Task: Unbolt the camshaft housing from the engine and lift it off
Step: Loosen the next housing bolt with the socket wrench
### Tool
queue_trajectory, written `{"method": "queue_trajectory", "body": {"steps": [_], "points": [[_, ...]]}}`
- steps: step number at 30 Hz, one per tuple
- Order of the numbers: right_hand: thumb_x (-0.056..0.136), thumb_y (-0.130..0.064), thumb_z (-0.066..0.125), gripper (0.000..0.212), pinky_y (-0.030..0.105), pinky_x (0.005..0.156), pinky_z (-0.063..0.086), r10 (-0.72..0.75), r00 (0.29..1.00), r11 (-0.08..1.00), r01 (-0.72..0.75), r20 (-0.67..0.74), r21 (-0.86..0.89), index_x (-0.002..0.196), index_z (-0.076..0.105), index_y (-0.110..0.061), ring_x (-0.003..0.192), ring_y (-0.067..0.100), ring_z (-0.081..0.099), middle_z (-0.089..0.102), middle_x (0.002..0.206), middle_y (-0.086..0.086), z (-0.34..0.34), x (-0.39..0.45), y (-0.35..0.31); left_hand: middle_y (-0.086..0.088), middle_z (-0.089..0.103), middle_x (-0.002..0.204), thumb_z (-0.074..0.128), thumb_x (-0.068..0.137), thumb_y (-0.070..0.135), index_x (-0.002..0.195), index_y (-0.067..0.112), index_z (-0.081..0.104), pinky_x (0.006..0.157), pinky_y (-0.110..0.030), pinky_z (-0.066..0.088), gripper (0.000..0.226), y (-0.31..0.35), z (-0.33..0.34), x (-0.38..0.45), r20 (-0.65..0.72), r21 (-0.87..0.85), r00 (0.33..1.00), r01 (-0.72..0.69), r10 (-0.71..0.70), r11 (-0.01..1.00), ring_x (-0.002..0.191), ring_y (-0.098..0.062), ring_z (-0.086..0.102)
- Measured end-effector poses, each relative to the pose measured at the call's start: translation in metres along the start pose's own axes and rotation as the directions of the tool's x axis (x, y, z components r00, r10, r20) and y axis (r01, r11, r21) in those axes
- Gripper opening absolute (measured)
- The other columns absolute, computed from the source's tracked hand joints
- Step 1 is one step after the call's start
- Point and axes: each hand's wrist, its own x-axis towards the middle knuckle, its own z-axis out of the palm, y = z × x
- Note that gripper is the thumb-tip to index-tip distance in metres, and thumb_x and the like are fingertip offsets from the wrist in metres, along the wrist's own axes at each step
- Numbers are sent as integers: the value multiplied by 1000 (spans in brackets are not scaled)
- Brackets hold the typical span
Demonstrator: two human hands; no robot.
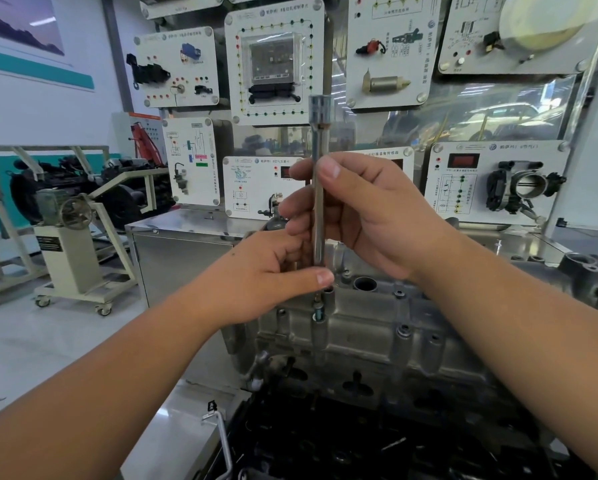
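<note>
I am gripping the upright extension bar (317, 202) with my right hand (366, 216), my left hand (273, 275) pinching its lower end, just above a bolt (319, 315) in the camshaft housing (377, 327).

— What hangs on the back wall?
— White training panels (274, 60) with wired parts; one at right carries a throttle body (524, 188).
— And at left?
— Another engine on a wheeled stand (70, 237).
</note>
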Motion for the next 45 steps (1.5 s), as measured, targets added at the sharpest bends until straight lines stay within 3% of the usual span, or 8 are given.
{"method": "queue_trajectory", "body": {"steps": [5,10,18,27,31,38,42,45], "points": [[95,-24,58,17,31,64,59,-24,1000,999,24,-17,-37,99,66,-9,67,20,72,75,82,10,0,0,1,11,73,86,70,78,54,100,44,72,74,-26,55,25,-1,2,-1,28,-57,1000,3,-1,998,77,-6,66],[97,-23,55,19,33,66,61,-13,1000,1000,13,8,-10,98,70,-11,69,19,71,75,84,9,-1,1,1,4,79,95,69,87,32,103,26,73,60,-17,49,17,2,0,-2,52,-171,998,48,-39,984,68,-1,63],[98,-28,56,19,30,66,58,-16,1000,1000,16,8,-20,105,69,-16,71,22,71,75,86,11,-1,1,4,-16,69,85,68,78,57,93,43,73,77,-51,54,22,0,2,1,28,-80,1000,1,2,997,80,-38,64],[98,-24,55,20,35,68,61,0,1000,999,0,-13,-34,104,68,-11,71,19,71,75,88,8,-4,3,3,3,79,96,69,87,36,101,25,75,58,-17,49,19,3,0,-2,42,-156,999,35,-29,987,61,-3,62],[98,-27,54,22,36,69,61,-5,1000,1000,5,-10,-26,109,67,-14,71,21,71,75,88,10,-2,2,3,-17,73,92,68,80,52,95,19,76,80,-48,57,37,0,1,0,6,-60,1000,15,-14,998,82,-35,67],[96,-21,60,11,37,66,61,-55,997,997,52,-51,-57,101,63,-12,69,22,72,75,83,9,-1,1,4,15,66,70,72,76,52,92,29,74,62,-19,46,28,-1,2,-1,-3,-88,1000,3,-3,996,65,0,57],[99,-23,54,19,35,69,61,-20,999,999,19,-34,-46,107,66,-10,73,19,72,75,88,8,-1,2,3,-9,77,97,71,76,50,97,34,76,80,-39,57,27,0,0,-2,-26,-143,1000,-3,-1,990,86,-21,71],[98,-24,54,20,36,68,60,-22,999,999,21,-32,-40,108,66,-12,72,21,71,75,89,9,0,1,4,-8,72,83,71,76,52,92,26,75,73,-44,54,31,0,0,0,-6,-97,1000,12,-13,995,75,-28,64]]}}
